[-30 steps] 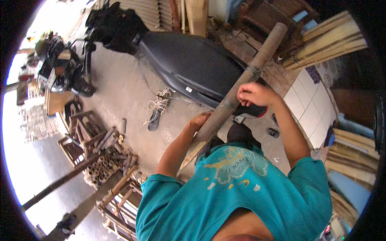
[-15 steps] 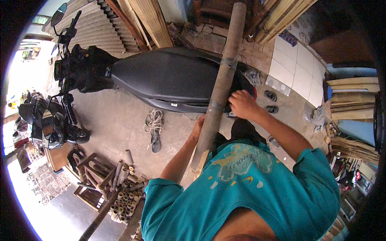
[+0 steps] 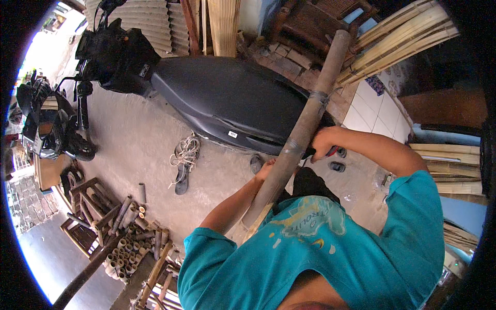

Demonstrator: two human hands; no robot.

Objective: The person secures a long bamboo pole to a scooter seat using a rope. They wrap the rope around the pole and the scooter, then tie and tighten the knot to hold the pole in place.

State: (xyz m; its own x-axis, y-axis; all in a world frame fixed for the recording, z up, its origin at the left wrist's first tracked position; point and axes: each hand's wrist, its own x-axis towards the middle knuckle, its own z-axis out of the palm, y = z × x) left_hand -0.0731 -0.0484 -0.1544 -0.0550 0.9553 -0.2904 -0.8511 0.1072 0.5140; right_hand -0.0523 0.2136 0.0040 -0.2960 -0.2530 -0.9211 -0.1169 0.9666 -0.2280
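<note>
A long brown bamboo pole (image 3: 309, 117) runs from my chest up and to the right, over the seat of a black scooter (image 3: 227, 101). My left hand (image 3: 266, 169) grips the pole low down, close to my body. Higher up, my right hand (image 3: 323, 143) is wrapped around the same pole, near a band of tape. My teal shirt fills the lower part of the view and hides the pole's near end.
Another motorbike (image 3: 49, 126) stands at the far left. A coil of rope and a sandal (image 3: 183, 165) lie on the concrete floor. Cut bamboo pieces and wooden frames (image 3: 116, 232) are stacked at lower left. Bamboo slats (image 3: 398, 36) lean at upper right; tiled floor (image 3: 374, 111) lies beyond.
The view has swung, so the scooter now lies more to the left. The pole has tilted to the right again, and both hands have kept their hold on it.
</note>
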